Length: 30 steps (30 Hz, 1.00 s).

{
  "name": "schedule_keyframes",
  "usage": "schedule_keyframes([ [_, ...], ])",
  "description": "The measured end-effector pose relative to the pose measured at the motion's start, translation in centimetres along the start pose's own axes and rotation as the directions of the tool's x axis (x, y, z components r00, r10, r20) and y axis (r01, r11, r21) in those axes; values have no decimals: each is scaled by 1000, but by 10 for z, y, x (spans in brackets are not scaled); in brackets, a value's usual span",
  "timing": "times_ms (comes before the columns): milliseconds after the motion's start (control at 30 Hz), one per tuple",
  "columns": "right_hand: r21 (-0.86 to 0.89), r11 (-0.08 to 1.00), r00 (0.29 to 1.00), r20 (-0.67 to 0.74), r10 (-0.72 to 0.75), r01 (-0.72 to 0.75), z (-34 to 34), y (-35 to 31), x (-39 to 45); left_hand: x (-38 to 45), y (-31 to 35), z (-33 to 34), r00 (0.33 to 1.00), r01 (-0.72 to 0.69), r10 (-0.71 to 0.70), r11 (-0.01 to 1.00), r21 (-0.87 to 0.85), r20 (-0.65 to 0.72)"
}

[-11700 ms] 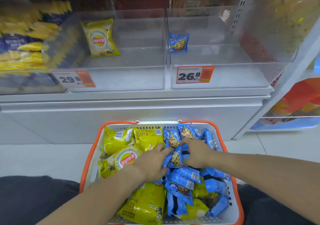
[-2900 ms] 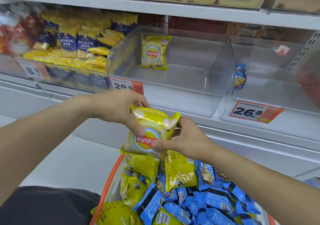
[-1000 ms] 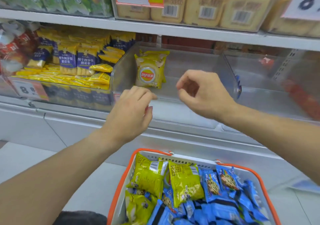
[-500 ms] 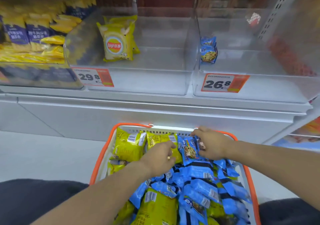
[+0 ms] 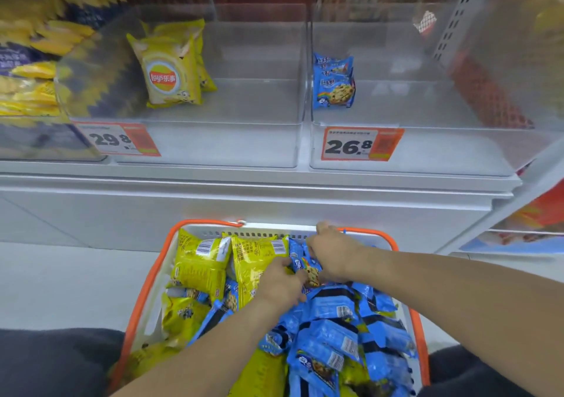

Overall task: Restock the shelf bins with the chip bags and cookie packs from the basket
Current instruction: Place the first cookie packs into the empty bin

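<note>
Landmark: the basket (image 5: 139, 314), white plastic with an orange rim, on the floor below the shelf.

Both hands are inside the basket at its far end. The right hand (image 5: 334, 257) has its fingers curled round a blue cookie pack (image 5: 305, 267) that lies just left of it. The left hand (image 5: 282, 282) meets the same pack from the near-left side; whether it pinches the pack or only touches it cannot be told. The pack's long axis appears to run from the near side of the basket toward the far side. The right hand is the nearer to a full hold.

Destination, as a judgement: the right bin (image 5: 427, 152), up and beyond the basket's far right corner, which holds 2 cookie packs (image 5: 334, 85) against its left wall. The lift would go up and slightly right.

The left bin (image 5: 213, 146), above the basket's far left, holds 2 chip bags (image 5: 171, 73) standing on end.

Materials: cookie packs are small, flat, glossy film with crimped ends, likely slippery. Chip bags in the basket (image 5: 198, 265) are yellow, puffed, crinkly foil. Both bins are clear rigid plastic with low front lips. Many packs of both kinds are left in the basket; restocking looks early.
</note>
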State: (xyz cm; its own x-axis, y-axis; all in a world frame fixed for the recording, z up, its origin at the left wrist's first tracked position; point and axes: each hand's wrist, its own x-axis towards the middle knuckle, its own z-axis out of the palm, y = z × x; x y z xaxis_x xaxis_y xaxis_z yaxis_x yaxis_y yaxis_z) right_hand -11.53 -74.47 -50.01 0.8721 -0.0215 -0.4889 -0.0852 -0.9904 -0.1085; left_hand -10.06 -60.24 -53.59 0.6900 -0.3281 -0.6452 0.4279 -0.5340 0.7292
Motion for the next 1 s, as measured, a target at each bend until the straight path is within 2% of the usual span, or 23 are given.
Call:
schedule_keyframes([
  [100, 60, 996, 998, 28, -61, 59, -7, -5, -3, -6, 2, -7, 1000, -25, 25, 999, 24, 1],
  [200, 244, 969, 999, 22, -34, 27, -10, -4, -5, -11, 3, -18, 997, -77, 76, 996, 43, 25],
  [300, 437, 899, 999, -49, -4, 25, -23, -2, -12, -21, 9, -39, 983, -154, 149, 987, 42, 106],
  [400, 639, 761, 992, -125, -35, 108, -45, -5, -32, -36, 33, -62, 965, -223, 222, 975, -9, 141],
  [467, 651, 735, 972, -229, -47, 188, -59, -10, -47, -48, 57, -74, 942, -300, 303, 953, -42, 145],
  [533, 565, 777, 904, -428, -10, 276, -75, -17, -62, -61, 82, -84, 908, -387, 397, 917, -97, 136],
  [600, 528, 766, 778, -625, 59, 366, -96, -21, -77, -72, 105, -89, 861, -475, 498, 860, -189, 102],
  [667, 500, 717, 624, -773, 116, 486, -120, -22, -93, -79, 126, -90, 787, -604, 617, 774, -190, 12],
  [700, 463, 704, 539, -831, 135, 538, -131, -20, -99, -80, 135, -88, 725, -688, 686, 717, -114, -56],
  [767, 375, 724, 376, -911, 171, 579, -152, -11, -106, -77, 151, -87, 544, -811, 818, 570, 134, -189],
  [833, 316, 762, 244, -946, 211, 565, -169, 3, -106, -70, 169, -89, 334, -835, 916, 396, 383, -221],
  [867, 317, 771, 212, -948, 237, 553, -175, 13, -104, -65, 178, -90, 264, -817, 945, 324, 476, -190],
  [900, 339, 776, 210, -940, 267, 532, -179, 23, -99, -57, 185, -89, 243, -797, 960, 279, 536, -139],
  [933, 375, 784, 229, -927, 298, 495, -183, 33, -93, -49, 192, -87, 274, -777, 957, 279, 564, -97],
  [1000, 464, 808, 321, -877, 358, 364, -189, 57, -77, -37, 196, -75, 405, -700, 909, 377, 606, -97],
])
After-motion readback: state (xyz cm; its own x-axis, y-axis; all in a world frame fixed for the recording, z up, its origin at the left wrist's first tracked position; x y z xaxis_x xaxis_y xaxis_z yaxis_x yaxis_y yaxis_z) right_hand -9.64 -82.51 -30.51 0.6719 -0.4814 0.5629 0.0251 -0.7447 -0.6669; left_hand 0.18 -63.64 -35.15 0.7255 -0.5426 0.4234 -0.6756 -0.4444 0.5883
